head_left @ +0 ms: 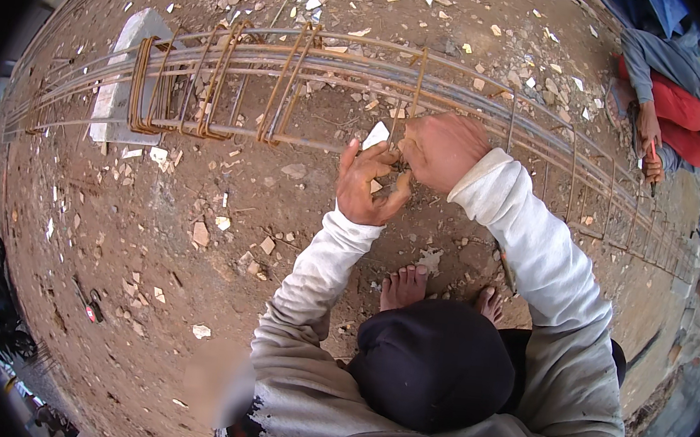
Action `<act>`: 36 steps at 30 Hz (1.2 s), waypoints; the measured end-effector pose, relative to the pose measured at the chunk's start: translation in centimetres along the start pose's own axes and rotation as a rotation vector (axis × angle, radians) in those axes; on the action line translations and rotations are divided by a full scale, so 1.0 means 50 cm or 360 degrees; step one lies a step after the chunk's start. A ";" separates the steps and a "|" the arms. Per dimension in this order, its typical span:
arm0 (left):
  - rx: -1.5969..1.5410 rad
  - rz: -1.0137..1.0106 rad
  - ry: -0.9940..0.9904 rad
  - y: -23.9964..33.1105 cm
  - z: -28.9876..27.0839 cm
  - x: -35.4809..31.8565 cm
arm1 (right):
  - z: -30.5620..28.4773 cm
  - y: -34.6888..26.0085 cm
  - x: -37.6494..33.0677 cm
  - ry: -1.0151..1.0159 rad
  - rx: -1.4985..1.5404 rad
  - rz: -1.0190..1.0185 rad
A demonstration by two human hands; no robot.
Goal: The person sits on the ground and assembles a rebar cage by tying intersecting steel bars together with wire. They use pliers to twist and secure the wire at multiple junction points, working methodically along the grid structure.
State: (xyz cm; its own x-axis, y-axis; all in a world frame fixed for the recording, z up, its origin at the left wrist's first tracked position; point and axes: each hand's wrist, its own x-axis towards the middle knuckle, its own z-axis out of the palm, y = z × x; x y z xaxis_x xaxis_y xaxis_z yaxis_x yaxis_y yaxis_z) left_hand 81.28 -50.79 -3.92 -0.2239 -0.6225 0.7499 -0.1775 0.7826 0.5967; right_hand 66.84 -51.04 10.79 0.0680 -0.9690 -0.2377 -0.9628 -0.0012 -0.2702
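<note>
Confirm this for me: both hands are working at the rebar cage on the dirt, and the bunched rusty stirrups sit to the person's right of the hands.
One thing is wrong. In the head view the left hand and right hand do meet at the rebar cage on the dirt, but the bunched rusty stirrups sit to the person's left of the hands, not the right.

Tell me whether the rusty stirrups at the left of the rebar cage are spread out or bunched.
Bunched: the rusty stirrups crowd together in tight groups near the white block, leaving long bars bare beyond.
</note>
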 end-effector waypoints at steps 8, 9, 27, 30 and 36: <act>0.0163 0.0104 -0.0379 0.024 -0.036 0.035 | 0.014 0.027 -0.029 0.0118 0.0152 0.0089; 0.0155 0.0122 -0.0418 0.016 -0.044 0.035 | 0.023 0.038 -0.046 0.0142 0.0194 0.0091; -0.0072 -0.0856 -0.0254 0.101 -0.095 0.041 | 0.224 0.273 -0.370 -0.0986 0.0110 0.0496; -0.1119 -0.1920 0.0070 0.133 -0.070 -0.035 | 0.259 0.365 -0.468 -0.1024 0.0080 0.0950; -0.2335 -0.2579 0.0152 0.141 -0.044 -0.011 | 0.381 0.475 -0.529 -0.0819 0.0201 0.0936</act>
State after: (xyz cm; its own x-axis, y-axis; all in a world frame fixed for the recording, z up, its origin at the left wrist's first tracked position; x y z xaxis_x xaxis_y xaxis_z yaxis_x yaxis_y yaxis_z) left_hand 82.26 -44.95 0.50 -0.6313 -0.5899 -0.5034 0.5502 -0.7982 0.2455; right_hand 47.14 -20.75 -7.11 -0.3008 -0.5659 -0.7677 -0.8434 0.5336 -0.0629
